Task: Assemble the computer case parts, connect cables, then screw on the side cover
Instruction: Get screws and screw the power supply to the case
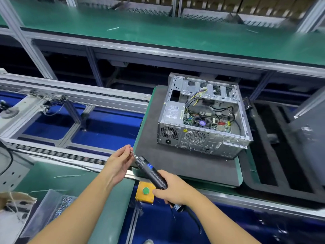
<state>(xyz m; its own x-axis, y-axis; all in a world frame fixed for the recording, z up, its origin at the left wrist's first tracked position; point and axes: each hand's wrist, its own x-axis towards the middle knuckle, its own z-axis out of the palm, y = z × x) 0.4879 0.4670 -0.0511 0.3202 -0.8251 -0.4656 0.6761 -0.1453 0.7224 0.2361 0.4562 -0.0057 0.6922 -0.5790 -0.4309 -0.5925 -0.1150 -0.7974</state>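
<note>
An open computer case (pixel 202 117) lies on its side on a dark grey pallet mat (pixel 184 164), showing its motherboard, fan and cables. No side cover is on it. My right hand (pixel 173 190) grips a black electric screwdriver (pixel 152 171) by its lower body, with the bit pointing up and left. My left hand (pixel 119 162) pinches at the tip of the bit; whether a screw sits between the fingers is too small to tell. Both hands are in front of the case, near the pallet's left corner.
A yellow box with a green button (pixel 145 191) sits just under the screwdriver. A clear tray of small screws (pixel 59 206) stands at the lower left on the green bench. A roller conveyor (pixel 70 95) runs left; another dark pallet (pixel 281 155) lies at right.
</note>
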